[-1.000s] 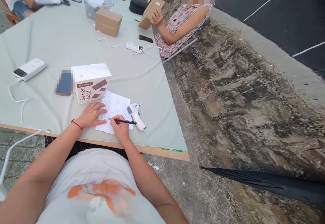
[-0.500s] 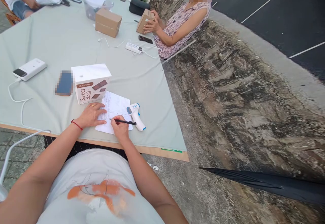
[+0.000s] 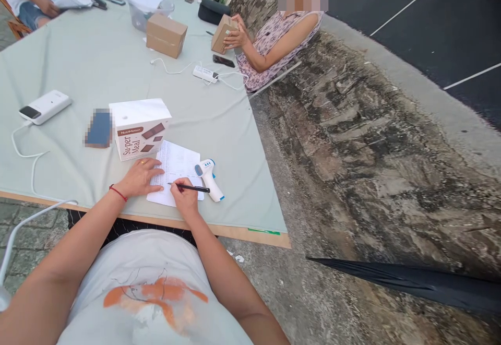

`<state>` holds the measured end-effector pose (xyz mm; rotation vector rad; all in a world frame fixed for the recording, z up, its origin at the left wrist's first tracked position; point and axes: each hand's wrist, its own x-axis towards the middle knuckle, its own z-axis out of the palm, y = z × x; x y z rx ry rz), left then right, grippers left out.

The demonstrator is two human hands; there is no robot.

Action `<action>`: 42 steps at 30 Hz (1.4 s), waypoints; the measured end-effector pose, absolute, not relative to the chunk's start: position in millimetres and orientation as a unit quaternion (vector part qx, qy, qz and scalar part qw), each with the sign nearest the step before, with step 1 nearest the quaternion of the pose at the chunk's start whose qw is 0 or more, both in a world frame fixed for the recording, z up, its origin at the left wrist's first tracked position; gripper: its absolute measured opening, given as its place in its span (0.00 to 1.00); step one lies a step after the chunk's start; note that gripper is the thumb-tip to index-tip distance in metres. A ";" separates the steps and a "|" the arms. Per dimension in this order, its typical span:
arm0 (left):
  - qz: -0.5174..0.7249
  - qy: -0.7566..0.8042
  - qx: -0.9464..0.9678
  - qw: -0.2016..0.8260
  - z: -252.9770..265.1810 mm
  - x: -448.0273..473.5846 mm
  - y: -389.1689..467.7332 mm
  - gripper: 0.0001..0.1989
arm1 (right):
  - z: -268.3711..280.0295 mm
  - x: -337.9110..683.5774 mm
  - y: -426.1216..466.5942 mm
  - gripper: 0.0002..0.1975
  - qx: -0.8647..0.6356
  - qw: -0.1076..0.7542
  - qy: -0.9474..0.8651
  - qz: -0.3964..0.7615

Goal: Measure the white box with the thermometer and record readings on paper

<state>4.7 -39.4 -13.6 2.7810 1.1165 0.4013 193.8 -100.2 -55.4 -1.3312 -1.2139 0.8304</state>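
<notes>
- Two hands were at work on your white, printed paper sheet [image 3: 180,158], which lay on the pale green cloth-covered table [image 3: 97,63] near the edge in front of you.
- Your right hand [image 3: 185,195] was closed in a writing grip around a slim black pen [image 3: 199,188], its tip at the paper; whether it touched, you could not have told from this view.
- Your left hand [image 3: 138,179] gripped nothing; its fingers were spread, their tips over the sheet's left side.
- Writing seemed to be the step in hand; any further stroke would have called for a steady sheet and a controlled pen tip.
- The white cardboard carton with brown lettering [image 3: 141,128] stood just beyond your left hand, and the white-and-blue plastic pistol-shaped thermometer [image 3: 212,179] lay by the sheet's right edge.
- Compared with one second earlier, your hands and pen looked practically unchanged, while the co-worker's brown cardboard box [image 3: 218,38] had come lower, with both of that person's hands now visible around it.
</notes>
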 end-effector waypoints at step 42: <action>0.246 0.346 0.905 0.029 -20.2 2.7 -37.3 0.14 | -63.9 209.1 -99.3 0.13 -0.532 0.566 -0.603 0.182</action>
